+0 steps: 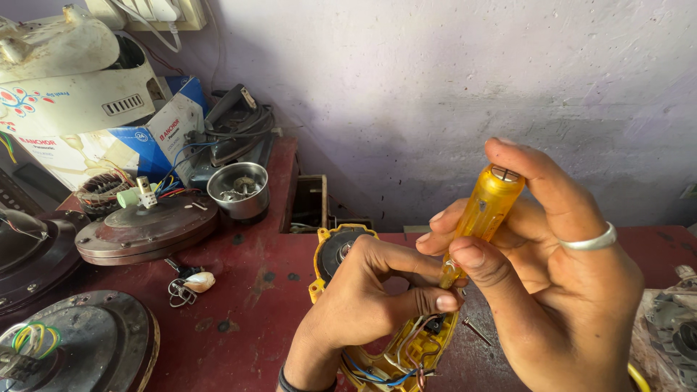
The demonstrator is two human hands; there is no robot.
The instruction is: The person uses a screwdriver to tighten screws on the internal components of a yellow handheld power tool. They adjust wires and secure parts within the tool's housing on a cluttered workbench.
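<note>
My left hand [363, 297] grips a yellow power-tool body [341, 250] with its casing open, wires and a round motor end showing. My right hand [552, 276], wearing a silver ring, holds a screwdriver with a clear amber handle [485, 207]; the tip points down into the yellow housing near my left fingers. A loose screw [476, 331] lies on the dark red table [254, 297] just under my right hand.
To the left are round brown fan motor housings [145, 229], a steel bowl [238, 190], a blue and white carton [131, 145], an old iron [236, 127] and a small wire clip [190, 284]. A grey metal part [671, 330] sits at the right edge. A rough plastered wall stands behind.
</note>
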